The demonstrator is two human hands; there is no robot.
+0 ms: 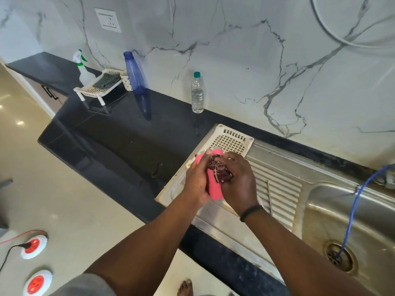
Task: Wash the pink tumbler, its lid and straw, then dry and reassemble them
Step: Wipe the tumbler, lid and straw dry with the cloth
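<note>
My left hand [196, 180] grips the pink tumbler [213, 188], holding it above the steel drainboard. My right hand [237, 182] presses a dark red patterned cloth [220, 170] against the tumbler's side. The tumbler's upper end points away from me toward the white plastic basket [230, 141]. A thin metal straw [269, 197] lies on the drainboard ribs to the right of my hands. The lid is hidden or not clearly visible; something pale lies under my hands by the basket.
The steel sink [342, 212] with its drain is at the right, and a blue hose [352, 212] hangs into it. On the black counter [119, 133] stand a clear water bottle [197, 94], a blue bottle [135, 71], a spray bottle [83, 69] and a white rack [100, 84].
</note>
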